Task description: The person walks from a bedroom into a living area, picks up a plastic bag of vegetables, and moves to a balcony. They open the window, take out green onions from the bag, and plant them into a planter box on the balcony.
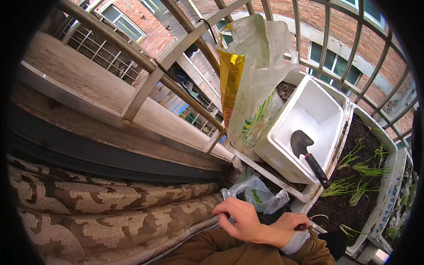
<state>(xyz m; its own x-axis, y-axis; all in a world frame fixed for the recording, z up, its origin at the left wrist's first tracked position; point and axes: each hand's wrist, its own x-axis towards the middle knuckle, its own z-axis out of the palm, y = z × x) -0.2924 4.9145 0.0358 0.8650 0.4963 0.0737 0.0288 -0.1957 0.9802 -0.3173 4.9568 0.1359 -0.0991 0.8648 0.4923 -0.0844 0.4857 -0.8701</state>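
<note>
My forearms cross in front of me. My right hand (239,219), on the left of the view, has loosely curled fingers with a gap to the thumb, and I see nothing in it. It is in front of a crumpled clear plastic bag (256,193) with something green inside. Behind its wrist, my left hand (289,221) is closed at the right forearm, apparently on the brown sleeve (316,245), above a grey inner cuff (297,242). A black hand trowel (310,157) with a red collar leans on the rim of a white foam box (313,102).
Green seedlings (352,185) grow in a soil-filled foam planter (391,185) at right. A tall woven plastic sack (256,86) stands behind the box. Metal railings (139,63) enclose the ledge. A patterned curtain (109,208) hangs at left.
</note>
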